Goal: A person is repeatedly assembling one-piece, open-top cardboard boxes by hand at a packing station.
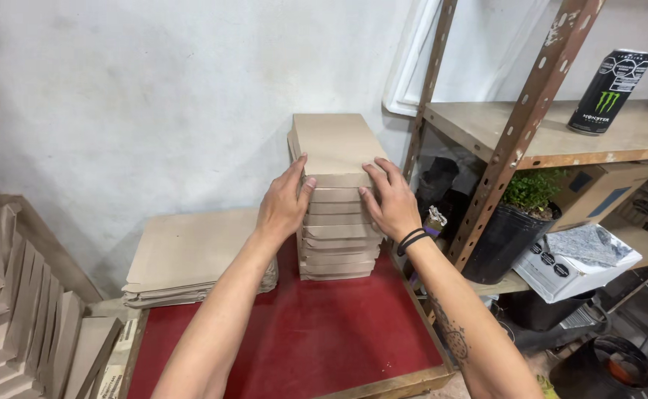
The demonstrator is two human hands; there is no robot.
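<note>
A tall stack of folded brown cardboard boxes stands at the back of a red-topped table, against the white wall. My left hand presses the stack's left side near the top, thumb on the front edge. My right hand presses the right side at the same height, with a black band on its wrist. Both hands clasp the topmost boxes between them.
A pile of flat cardboard sheets lies at the table's back left. More folded cardboard stands at far left. A metal shelf rack on the right holds a black can, a potted plant and boxes.
</note>
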